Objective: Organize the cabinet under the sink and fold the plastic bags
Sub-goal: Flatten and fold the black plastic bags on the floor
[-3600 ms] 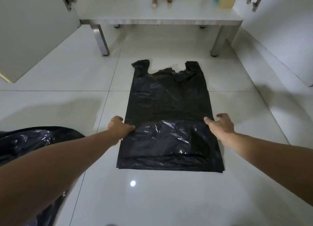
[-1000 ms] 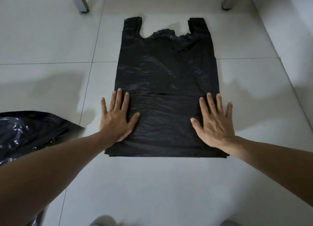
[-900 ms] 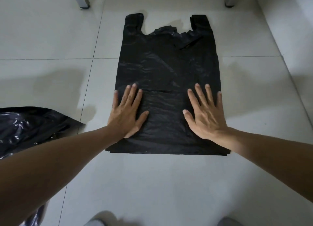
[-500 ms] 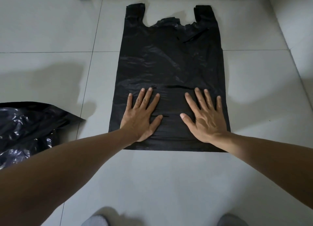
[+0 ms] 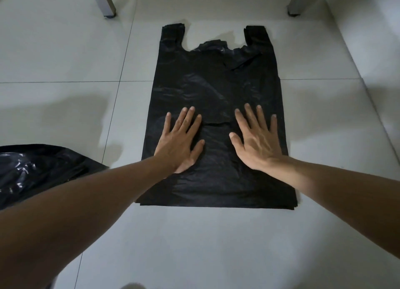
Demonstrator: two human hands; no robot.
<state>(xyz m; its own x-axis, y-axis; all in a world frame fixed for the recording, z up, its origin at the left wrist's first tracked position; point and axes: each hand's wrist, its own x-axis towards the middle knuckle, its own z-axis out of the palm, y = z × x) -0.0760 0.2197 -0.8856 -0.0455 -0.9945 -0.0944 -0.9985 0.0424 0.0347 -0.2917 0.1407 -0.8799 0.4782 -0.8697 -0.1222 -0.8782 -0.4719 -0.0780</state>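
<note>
Pale tile floor all around, black plastic bag spread flat on it, handles pointing away. Both palms have slid inward from its edges to the middle, left hand and right hand, fingers splayed wide, holding nothing. Looks smoothed out, probably ready for the next fold.

head view | from above, facing forward and down (steeply) | near the tiled floor
</note>
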